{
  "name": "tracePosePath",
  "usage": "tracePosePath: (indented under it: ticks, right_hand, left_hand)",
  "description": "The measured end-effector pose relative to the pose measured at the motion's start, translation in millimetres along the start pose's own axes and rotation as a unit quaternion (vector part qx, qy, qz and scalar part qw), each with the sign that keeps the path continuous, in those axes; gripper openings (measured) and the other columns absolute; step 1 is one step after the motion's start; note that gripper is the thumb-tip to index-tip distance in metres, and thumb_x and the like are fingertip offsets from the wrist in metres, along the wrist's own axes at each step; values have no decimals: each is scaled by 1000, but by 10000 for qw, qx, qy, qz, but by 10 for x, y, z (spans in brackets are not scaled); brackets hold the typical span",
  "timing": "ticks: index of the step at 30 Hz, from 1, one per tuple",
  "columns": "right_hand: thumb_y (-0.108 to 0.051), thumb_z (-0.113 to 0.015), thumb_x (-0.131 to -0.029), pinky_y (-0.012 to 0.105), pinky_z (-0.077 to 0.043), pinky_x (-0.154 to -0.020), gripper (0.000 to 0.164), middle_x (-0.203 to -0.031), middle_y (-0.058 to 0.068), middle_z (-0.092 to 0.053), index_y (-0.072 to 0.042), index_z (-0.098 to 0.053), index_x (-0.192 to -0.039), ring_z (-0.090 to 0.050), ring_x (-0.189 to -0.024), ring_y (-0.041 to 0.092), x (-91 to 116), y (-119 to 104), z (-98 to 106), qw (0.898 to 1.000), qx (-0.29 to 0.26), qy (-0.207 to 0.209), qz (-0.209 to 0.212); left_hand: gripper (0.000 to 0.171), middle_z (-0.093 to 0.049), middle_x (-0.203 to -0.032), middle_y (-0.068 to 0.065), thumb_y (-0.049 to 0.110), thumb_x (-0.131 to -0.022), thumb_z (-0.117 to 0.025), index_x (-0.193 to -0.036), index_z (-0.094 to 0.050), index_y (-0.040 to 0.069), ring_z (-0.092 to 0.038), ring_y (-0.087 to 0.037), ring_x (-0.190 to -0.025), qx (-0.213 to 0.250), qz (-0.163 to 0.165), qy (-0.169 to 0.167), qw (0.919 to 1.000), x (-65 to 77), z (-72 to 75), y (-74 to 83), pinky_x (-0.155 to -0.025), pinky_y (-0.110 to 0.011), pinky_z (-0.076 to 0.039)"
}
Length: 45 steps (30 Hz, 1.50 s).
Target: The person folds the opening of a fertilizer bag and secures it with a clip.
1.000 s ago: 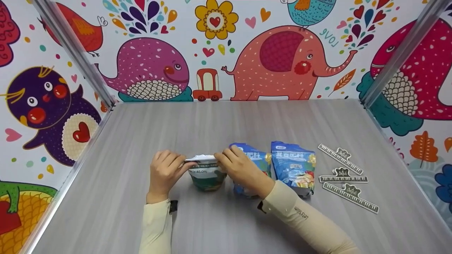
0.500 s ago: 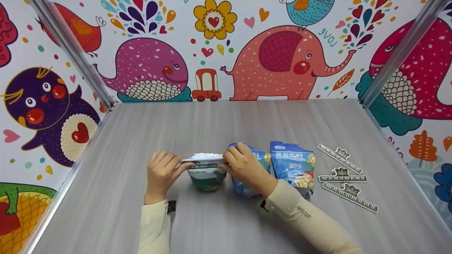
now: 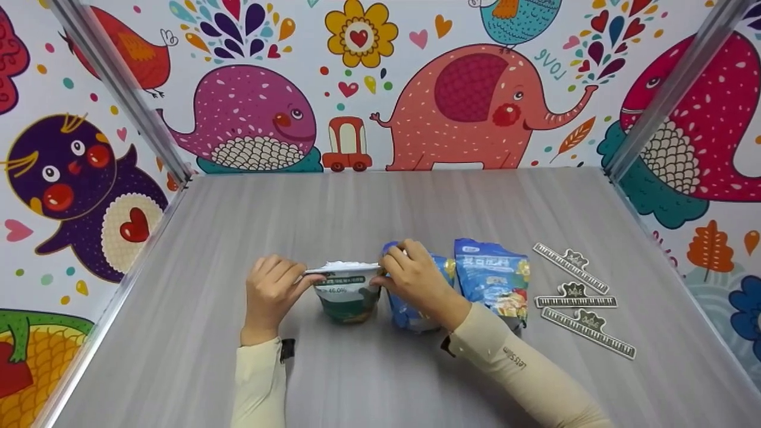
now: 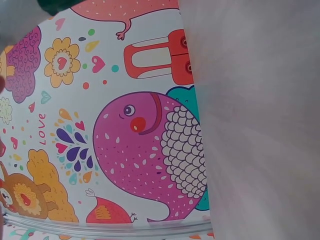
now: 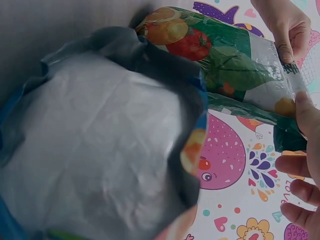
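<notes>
Pinching the green bag (image 3: 348, 300) by both ends of its top edge: left hand (image 3: 274, 291) fingers clamped on one, right hand (image 3: 415, 279) fingers on the other, bag upright between them. Near right fingers: one blue bag (image 3: 409, 315), second blue bag (image 3: 492, 276) farther out, then three clips (image 3: 576, 301); cartoon wall (image 3: 357, 77) well beyond.

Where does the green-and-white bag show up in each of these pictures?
Head: the green-and-white bag is slightly left of and below centre, between the left hand and right hand.
Left wrist: probably the blurred, cut-off piece in the top-left corner.
Right wrist: upper right, lying sideways in the picture.
Shared landmark: the printed purple whale.
</notes>
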State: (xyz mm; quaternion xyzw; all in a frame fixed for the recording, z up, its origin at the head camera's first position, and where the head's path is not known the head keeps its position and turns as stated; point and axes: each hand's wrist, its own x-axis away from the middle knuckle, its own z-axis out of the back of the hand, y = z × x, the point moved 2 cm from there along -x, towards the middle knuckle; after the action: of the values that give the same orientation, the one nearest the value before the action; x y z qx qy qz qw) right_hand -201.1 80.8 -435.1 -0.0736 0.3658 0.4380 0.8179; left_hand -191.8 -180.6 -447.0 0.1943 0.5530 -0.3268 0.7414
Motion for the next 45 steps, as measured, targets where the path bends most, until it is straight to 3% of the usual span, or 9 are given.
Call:
tracePosePath:
  ticks: [7, 18, 30, 37, 45]
  right_hand:
    - [-41, -71, -89, 33, -46, -73, 36, -87, 4, -59, -7, -62, -94, -53, -85, 23, -9, -1, 18, 9999, 157, 30, -44]
    - [-38, -71, -90, 32, -44, -72, 33, -87, 3, -59, -7, -63, -97, -52, -85, 22, 4, -5, 6, 9997, -68, -144, -207]
    - [-40, -68, -93, 37, -47, -78, 35, -90, 5, -60, -7, -60, -97, -54, -88, 24, 36, -28, 6, 9994, 51, -179, -291]
    - [-40, -71, -91, 38, -48, -80, 34, -91, 4, -60, -8, -60, -97, -54, -89, 23, 22, -41, 48, 9986, 38, -392, -346]
    - [-45, -69, -92, 40, -48, -83, 39, -103, 5, -62, -11, -62, -108, -55, -95, 24, 43, -24, 94, 9967, -147, -641, -476]
  left_hand:
    - [40, -59, -63, -3, 39, -87, -73, -66, -64, 6, -52, -21, -57, -36, 19, 30, 10000, -3, -4, 11, -55, -37, -38]
    - [40, -58, -62, -4, 38, -87, -74, -65, -63, 6, -53, -21, -56, 46, 16, 46, 10000, 1, -13, 18, -54, -38, -40]
    - [40, -58, -61, -4, 37, -88, -74, -64, -62, 6, -52, -21, -55, -43, -95, 74, 9999, 3, -26, 32, -52, -37, -38]
    - [40, -59, -61, -4, 37, -88, -74, -65, -63, 6, -52, -20, -55, -111, -71, 81, 9999, 15, -25, 35, -52, -37, -38]
    - [40, -58, -61, -4, 37, -88, -73, -65, -63, 6, -52, -21, -55, -71, -82, 107, 9999, 20, -28, 34, -52, -38, -38]
